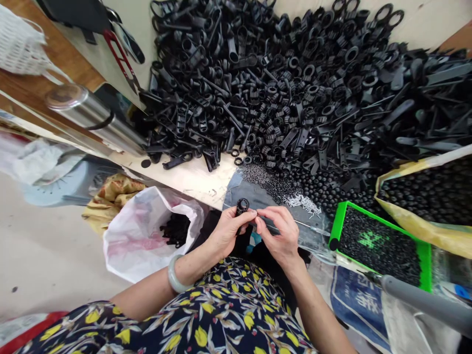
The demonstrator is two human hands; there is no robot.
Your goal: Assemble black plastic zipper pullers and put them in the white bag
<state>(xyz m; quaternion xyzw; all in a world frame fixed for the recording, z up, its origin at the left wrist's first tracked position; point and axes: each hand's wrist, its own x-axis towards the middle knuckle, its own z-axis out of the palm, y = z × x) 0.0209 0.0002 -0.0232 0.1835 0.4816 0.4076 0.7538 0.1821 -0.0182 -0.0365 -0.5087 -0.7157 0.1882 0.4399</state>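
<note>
My left hand (pixel 225 230) is closed around a black plastic part with a ring-shaped end (pixel 242 205), held upright above the table's front edge. Close beside it, my right hand (pixel 280 233) has thumb and forefinger pinched together, the fingertips meeting those of my left. Whatever sits in that pinch is too small to make out. A thin metal rod with a pale handle (pixel 317 229) shows just beyond my right hand; I cannot tell whether it is held or lies on the table. Small silver pins (pixel 303 203) lie in a little pile ahead of my right hand.
A large heap of black plastic parts (pixel 273 93) covers the back of the table. On the right stand a green tray (pixel 426 260) of small black pieces and a yellow sack (pixel 416 211). A steel flask (pixel 99 118) is at left, above a white bag (pixel 129 246).
</note>
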